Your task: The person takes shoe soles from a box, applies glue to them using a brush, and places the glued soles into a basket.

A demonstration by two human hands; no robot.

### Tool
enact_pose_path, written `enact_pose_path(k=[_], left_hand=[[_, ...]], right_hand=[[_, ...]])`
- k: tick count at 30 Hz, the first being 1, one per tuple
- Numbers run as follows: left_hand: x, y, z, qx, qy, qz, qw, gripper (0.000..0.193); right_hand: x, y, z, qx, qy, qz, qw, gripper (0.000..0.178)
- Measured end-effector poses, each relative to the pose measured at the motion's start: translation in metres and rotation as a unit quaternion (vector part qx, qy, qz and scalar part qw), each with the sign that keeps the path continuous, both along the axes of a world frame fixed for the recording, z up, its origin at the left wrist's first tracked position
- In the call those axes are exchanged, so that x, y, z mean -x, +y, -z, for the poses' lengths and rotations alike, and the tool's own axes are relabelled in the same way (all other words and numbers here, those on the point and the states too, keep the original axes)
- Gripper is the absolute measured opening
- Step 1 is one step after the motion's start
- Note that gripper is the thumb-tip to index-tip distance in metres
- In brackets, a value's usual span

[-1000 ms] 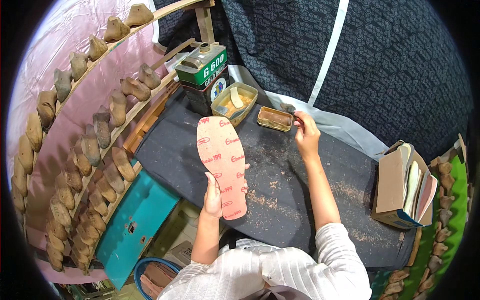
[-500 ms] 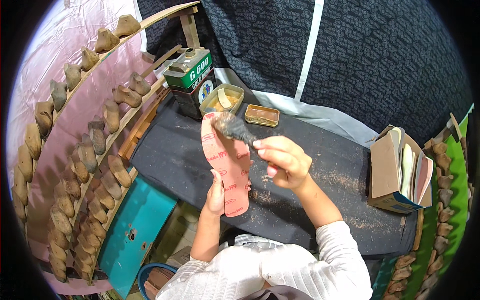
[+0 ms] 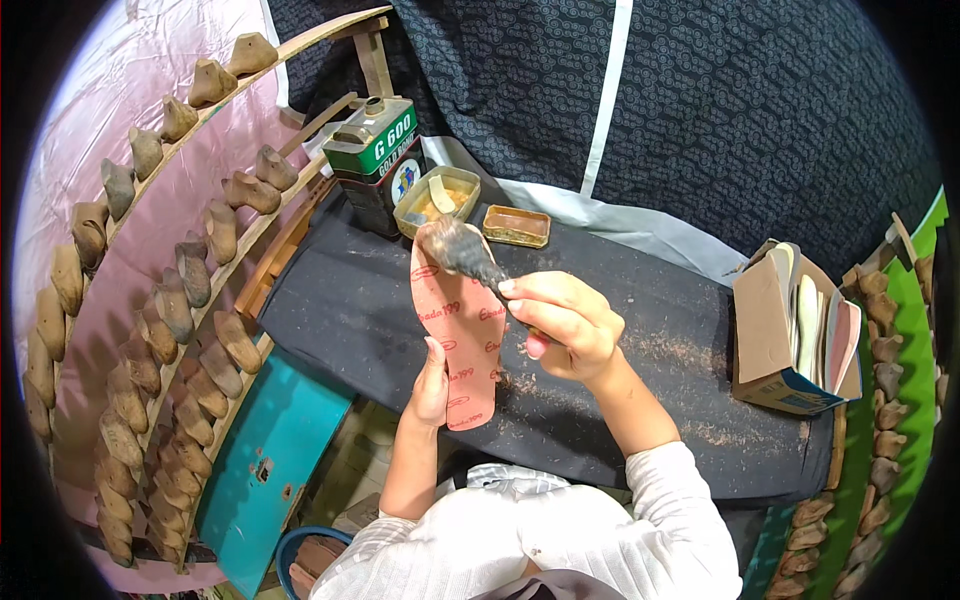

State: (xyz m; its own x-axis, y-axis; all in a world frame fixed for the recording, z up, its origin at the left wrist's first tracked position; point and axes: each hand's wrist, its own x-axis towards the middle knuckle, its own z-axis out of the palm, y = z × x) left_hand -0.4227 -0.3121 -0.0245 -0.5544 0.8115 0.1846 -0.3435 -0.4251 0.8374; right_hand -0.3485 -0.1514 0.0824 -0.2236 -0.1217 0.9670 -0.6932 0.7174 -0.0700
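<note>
My left hand (image 3: 431, 388) grips a pink insole (image 3: 462, 345) with red print by its edge, thumb on the near side and fingertips behind it. The insole stands lengthwise over the table, its wide end away from me. Between the fingers of my right hand (image 3: 565, 322) is the handle of a brush (image 3: 462, 252) with dark, matted bristles, which lies over the insole's far end. Just beyond that end sit an open tub of yellowish glue (image 3: 462, 198) with a pale spreader in it and a shallow tan container (image 3: 516, 226).
A green and black metal can (image 3: 372, 160) stands behind the tub. Wooden shoe lasts (image 3: 172, 300) line curved racks at left; more lasts (image 3: 886, 380) hang at right. A cardboard box (image 3: 790, 340) holds upright insoles. Brown scraps litter the black-covered table (image 3: 640, 300).
The brush has shifted slightly up the insole toward its far tip. The insole has turned a little in my left hand, and the whole view has shifted slightly.
</note>
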Motion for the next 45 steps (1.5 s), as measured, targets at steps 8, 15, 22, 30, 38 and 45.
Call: enact_pose_path(k=[8, 15, 22, 30, 38, 45], left_hand=[[-0.003, 0.001, -0.004, 0.001, 0.013, -0.010, 1.000, 0.071], [0.002, 0.001, 0.004, -0.036, -0.099, -0.001, 0.994, 0.067], [-0.002, 0.004, -0.003, -0.066, -0.094, -0.003, 0.993, 0.068], [0.004, 0.007, -0.009, -0.107, -0.127, 0.028, 0.986, 0.069], [-0.006, 0.010, -0.015, -0.101, -0.135, 0.034, 0.985, 0.068], [0.004, 0.015, -0.015, -0.096, -0.130, 0.011, 0.987, 0.066]], right_hand=[[-0.012, -0.002, -0.009, 0.026, 0.021, 0.015, 0.999, 0.032], [-0.026, -0.008, 0.001, -0.018, -0.066, -0.041, 0.997, 0.031], [-0.033, -0.008, 0.003, 0.013, -0.050, -0.021, 0.998, 0.027], [-0.045, -0.010, 0.014, -0.018, -0.070, -0.028, 0.997, 0.029], [-0.042, 0.000, 0.007, 0.074, -0.042, -0.021, 0.996, 0.022], [-0.044, -0.010, 0.018, -0.045, -0.076, -0.053, 0.995, 0.024]])
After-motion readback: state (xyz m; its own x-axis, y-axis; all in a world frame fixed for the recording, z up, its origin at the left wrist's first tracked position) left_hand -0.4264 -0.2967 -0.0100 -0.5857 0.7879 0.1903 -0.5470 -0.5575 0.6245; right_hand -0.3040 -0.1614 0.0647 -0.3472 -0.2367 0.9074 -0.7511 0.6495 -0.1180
